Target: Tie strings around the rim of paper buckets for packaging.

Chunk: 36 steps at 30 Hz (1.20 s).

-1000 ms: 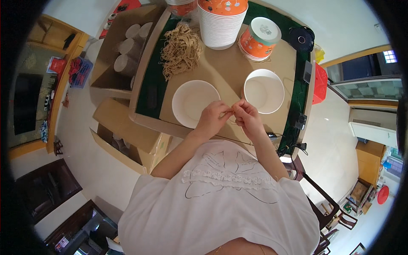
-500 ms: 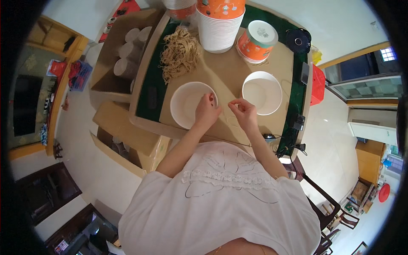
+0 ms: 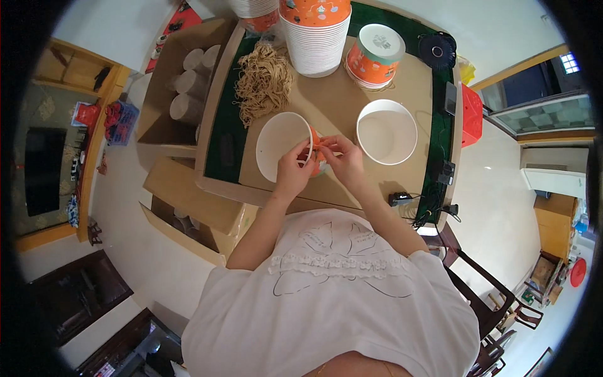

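A white-lined paper bucket [image 3: 279, 141] with an orange printed outside is tilted on the cardboard in front of me. My left hand [image 3: 293, 172] grips its right rim, fingers closed over the edge. Against the outer wall, my right hand [image 3: 345, 162] is closed in a pinch, its fingertips meeting those of the left. The thin cord in that pinch is mostly hidden by the fingers. To the right stands a second open bucket [image 3: 387, 133], upright and apart from both hands. A tangled heap of tan cords [image 3: 264, 81] lies beyond the left bucket.
A tall stack of nested buckets [image 3: 317, 47] and a shorter upside-down stack [image 3: 375, 56] stand at the far side. A small black fan [image 3: 437, 50], a phone [image 3: 450, 98] and black adapters [image 3: 399, 199] line the right. Cardboard boxes [image 3: 188, 195] sit left of the table.
The left bucket has been tipped so its orange outside shows on the right. My right hand has moved left, bringing the cord to the bucket's side. The left hand now holds the rim.
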Each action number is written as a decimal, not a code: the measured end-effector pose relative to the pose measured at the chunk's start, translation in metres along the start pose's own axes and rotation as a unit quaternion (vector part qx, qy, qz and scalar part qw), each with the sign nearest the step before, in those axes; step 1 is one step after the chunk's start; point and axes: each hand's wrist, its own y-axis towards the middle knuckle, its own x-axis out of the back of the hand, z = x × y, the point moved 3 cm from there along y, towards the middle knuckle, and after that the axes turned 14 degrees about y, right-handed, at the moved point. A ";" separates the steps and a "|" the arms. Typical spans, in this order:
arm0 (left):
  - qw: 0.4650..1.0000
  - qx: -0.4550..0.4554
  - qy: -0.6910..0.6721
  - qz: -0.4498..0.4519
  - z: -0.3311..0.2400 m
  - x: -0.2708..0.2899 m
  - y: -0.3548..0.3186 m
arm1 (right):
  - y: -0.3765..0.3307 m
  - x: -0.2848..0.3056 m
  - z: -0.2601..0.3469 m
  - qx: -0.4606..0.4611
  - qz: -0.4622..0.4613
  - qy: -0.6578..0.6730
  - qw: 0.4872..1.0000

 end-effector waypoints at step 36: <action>0.996 -0.057 0.013 0.071 -0.004 -0.025 0.001 | -0.013 0.021 0.016 0.058 -0.006 -0.178 0.982</action>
